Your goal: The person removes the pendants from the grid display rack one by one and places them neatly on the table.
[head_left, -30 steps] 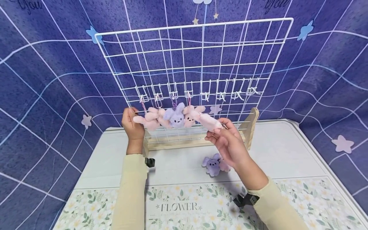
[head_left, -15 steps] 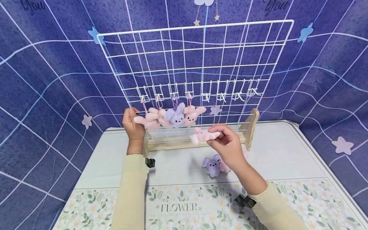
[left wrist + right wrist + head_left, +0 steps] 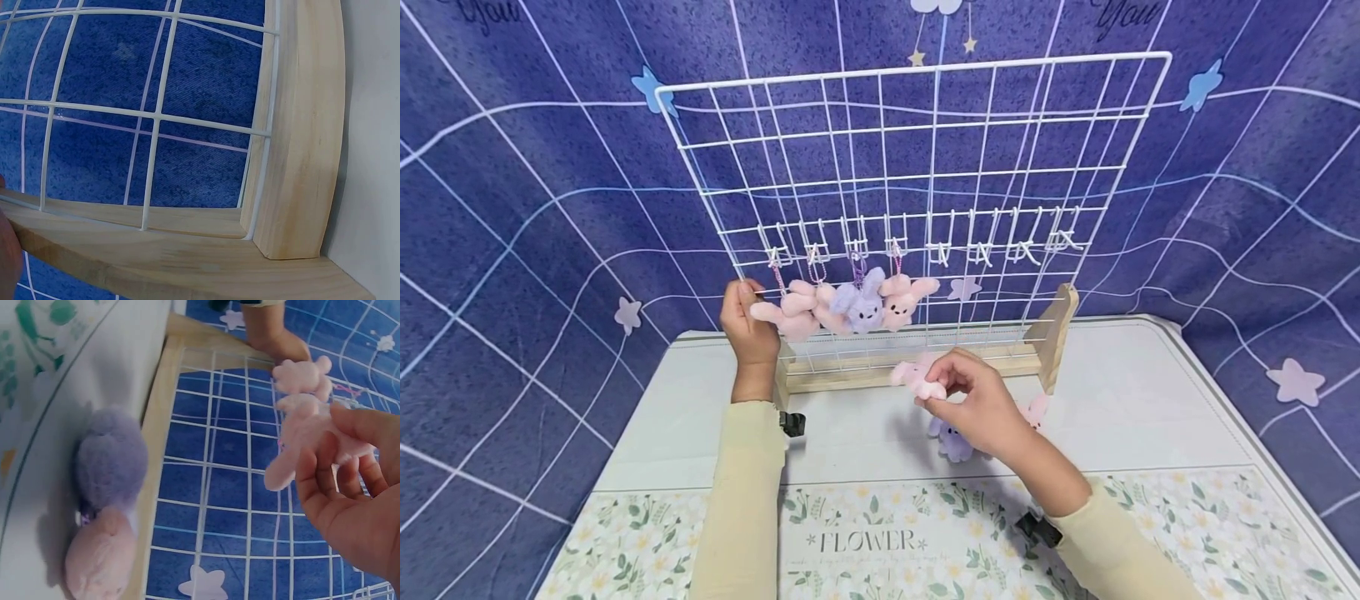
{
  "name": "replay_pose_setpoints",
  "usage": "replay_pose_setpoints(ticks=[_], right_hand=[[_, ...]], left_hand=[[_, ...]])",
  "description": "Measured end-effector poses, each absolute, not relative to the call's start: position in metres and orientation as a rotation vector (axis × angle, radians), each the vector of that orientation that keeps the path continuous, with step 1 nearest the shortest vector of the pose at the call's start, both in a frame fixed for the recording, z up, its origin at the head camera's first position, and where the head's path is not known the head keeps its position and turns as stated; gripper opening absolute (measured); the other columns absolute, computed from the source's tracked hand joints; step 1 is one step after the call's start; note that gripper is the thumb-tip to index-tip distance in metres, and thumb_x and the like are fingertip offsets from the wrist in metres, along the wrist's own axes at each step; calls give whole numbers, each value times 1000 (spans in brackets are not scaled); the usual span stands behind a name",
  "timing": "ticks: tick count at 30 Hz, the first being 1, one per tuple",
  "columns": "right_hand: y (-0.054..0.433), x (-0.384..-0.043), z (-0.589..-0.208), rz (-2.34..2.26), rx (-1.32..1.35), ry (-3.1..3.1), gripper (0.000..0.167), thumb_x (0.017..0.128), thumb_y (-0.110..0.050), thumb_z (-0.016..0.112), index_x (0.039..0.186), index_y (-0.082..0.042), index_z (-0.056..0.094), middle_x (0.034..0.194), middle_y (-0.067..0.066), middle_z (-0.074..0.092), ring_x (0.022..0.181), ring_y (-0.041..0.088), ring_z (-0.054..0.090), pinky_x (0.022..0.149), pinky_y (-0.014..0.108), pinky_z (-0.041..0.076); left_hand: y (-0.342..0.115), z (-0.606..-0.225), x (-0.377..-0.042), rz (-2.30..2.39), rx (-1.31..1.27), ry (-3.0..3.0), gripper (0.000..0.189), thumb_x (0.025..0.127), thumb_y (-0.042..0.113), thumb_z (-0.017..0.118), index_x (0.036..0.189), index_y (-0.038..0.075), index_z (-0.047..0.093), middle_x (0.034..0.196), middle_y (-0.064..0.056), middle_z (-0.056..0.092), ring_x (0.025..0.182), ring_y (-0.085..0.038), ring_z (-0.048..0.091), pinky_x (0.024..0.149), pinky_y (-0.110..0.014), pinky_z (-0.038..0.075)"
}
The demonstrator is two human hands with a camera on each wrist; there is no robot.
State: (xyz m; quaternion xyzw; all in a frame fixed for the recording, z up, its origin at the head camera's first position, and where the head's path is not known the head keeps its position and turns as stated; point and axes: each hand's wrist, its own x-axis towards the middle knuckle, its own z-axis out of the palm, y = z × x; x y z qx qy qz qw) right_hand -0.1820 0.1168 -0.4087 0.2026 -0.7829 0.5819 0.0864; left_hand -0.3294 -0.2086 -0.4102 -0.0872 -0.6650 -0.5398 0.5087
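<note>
A small pink plush bunny (image 3: 917, 377) is pinched between the thumb and fingers of my right hand (image 3: 973, 396), in front of the rack's wooden base. The right wrist view shows the same pink plush (image 3: 306, 434) with its long ears hanging free. My left hand (image 3: 750, 325) grips the left side of the white wire grid rack (image 3: 880, 128); only a sliver of that hand (image 3: 7, 256) appears in the left wrist view. On the rack's hooks hang several bunny plush charms, pink ones and a purple bunny (image 3: 860, 306), by their bead chains.
Beneath my right hand, a purple plush (image 3: 953, 442) lies on the white table (image 3: 1150, 400), partly covered. Beside it is a pink plush (image 3: 1036, 410). Several bare hooks (image 3: 977, 252) line the grid's right half. A wooden side post (image 3: 1054, 333) supports the rack.
My right hand has drawn the pink plush down and toward me, away from the hanging charms, and turned it. The left hand has kept its hold on the rack.
</note>
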Motion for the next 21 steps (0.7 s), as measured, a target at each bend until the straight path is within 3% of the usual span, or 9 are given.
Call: replay_pose_setpoints(ticks=[8,21], right_hand=[[115,-185,-424,1604,661,-2586,26,83,2,84,92,-14,66,84,3,52,73,13,51,65,23,46],[108,-190,-441,1387,730,-2734,27,83,4,82,88,-12,60,82,1,54,77,14,53,69,23,47]], left_hand=[[-206,-410,-329,-1317,-205,-1582,33,108,8,43,88,-13,59,75,18,47,68,2,44,68,-16,34],[-207,-411,-330,-1314,-194,-1581,33,108,6,42,88,-13,59,72,17,46,68,4,43,67,-16,32]])
